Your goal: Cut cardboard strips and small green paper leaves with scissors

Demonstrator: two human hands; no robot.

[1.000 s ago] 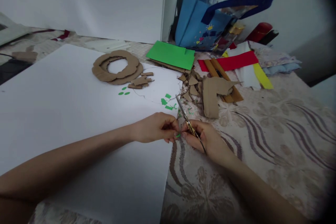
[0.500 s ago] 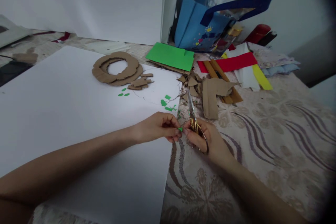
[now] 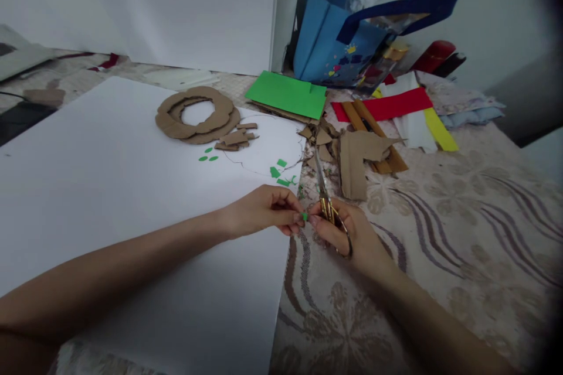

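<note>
My left hand (image 3: 279,208) pinches a tiny piece of green paper (image 3: 305,217) between thumb and fingertips, over the right edge of the white board (image 3: 185,293). My right hand (image 3: 341,225) is closed round a pair of scissors (image 3: 325,196) with gold handles, blades pointing away from me. Its thumb and fingertip come close to the green piece; whether they touch it I cannot tell. Just beyond the hands lie several green paper scraps (image 3: 275,172). Farther left on the board are 3 small green ovals (image 3: 208,158).
Cardboard rings (image 3: 193,112) and cardboard strips (image 3: 235,139) lie on the board. Beyond sit a green sheet (image 3: 285,95), torn cardboard (image 3: 352,170), red felt (image 3: 396,105) and yellow felt (image 3: 442,132). A blue bag (image 3: 338,41) stands at the back on the patterned tablecloth (image 3: 440,234).
The small green piece has turned slightly between my fingertips. Both hands otherwise stay nearly in place, and the scissors remain in my right hand.
</note>
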